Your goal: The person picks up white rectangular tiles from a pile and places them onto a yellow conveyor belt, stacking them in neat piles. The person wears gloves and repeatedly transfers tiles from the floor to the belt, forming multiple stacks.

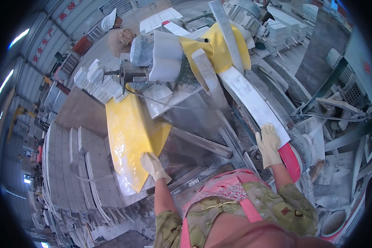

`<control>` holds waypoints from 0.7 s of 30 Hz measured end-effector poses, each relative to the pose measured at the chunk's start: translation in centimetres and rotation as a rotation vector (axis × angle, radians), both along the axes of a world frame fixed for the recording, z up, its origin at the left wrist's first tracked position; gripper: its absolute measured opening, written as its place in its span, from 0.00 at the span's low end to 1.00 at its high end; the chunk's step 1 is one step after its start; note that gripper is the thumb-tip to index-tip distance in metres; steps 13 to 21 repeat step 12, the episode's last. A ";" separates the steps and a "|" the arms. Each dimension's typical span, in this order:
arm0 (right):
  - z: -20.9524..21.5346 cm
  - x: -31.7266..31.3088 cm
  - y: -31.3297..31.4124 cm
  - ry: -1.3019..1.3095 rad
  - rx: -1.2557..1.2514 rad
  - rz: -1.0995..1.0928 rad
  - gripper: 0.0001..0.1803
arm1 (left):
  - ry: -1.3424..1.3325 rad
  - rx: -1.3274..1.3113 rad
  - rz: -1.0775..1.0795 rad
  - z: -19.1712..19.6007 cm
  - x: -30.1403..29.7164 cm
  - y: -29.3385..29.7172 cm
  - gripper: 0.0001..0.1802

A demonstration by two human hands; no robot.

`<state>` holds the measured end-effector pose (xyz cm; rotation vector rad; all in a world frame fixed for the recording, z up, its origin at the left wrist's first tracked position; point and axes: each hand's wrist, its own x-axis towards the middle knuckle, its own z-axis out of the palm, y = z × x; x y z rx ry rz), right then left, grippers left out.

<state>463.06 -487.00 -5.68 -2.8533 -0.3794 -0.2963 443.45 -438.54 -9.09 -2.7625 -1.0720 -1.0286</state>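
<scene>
My left hand (pixel 153 166), in a cream glove, is at the right edge of a wet yellow sheet (pixel 128 138). Its fingers look curled over that edge, though their undersides are hidden. The sheet drapes over a bench and folds down on its right side. To the right, my right hand (pixel 268 145), also gloved, lies on the near part of a long white slab (pixel 252 99), its fingers stretched along the surface and the thumb toward the slab's left edge. A red piece (pixel 290 162) shows at the slab's near end.
Grey slabs (pixel 62 165) are stacked at the left. Ahead stands a machine with a white cover (pixel 166 57) and a second yellow sheet (pixel 215 47). A wooden bar (pixel 201 141) lies between my hands. Another person (pixel 120 39) is at the far left. Cables and offcuts crowd the right.
</scene>
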 end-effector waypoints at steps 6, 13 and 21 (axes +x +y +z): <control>-0.2 -0.4 -0.5 -0.035 0.018 0.013 0.24 | -0.044 0.023 -0.011 -0.6 0.0 0.5 0.13; 0.1 0.1 -1.0 -0.083 0.081 0.074 0.36 | -0.037 0.047 -0.012 -1.2 -0.1 0.9 0.10; 0.1 0.1 -1.0 -0.083 0.081 0.074 0.36 | -0.037 0.047 -0.012 -1.2 -0.1 0.9 0.10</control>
